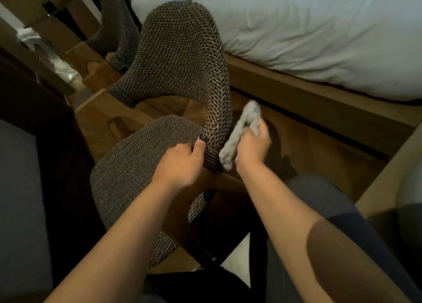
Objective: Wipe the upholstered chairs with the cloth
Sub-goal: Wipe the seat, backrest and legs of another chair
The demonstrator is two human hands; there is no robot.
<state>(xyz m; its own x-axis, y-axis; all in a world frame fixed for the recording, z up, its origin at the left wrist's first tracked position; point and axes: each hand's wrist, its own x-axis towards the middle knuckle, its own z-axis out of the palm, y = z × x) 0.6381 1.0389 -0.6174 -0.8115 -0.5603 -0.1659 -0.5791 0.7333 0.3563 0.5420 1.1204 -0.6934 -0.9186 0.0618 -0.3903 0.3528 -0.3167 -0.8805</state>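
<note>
A chair upholstered in brown woven fabric (175, 58) stands in front of me, its curved backrest sweeping down to the seat (137, 156) on a wooden frame. My left hand (182, 163) grips the seat's right edge where the backrest's lower end meets it, thumb pressed on the fabric. My right hand (252, 147) holds a crumpled grey cloth (239, 133) against the outer right side of the backrest's lower end. A second chair of the same fabric (118, 28) stands farther back at the upper left.
A bed with white bedding (319, 35) on a wooden base (319, 110) runs along the right. A dark piece of furniture (29, 101) is on the left, with white items (61, 67) behind it. My legs in dark trousers (324, 202) are at the lower right.
</note>
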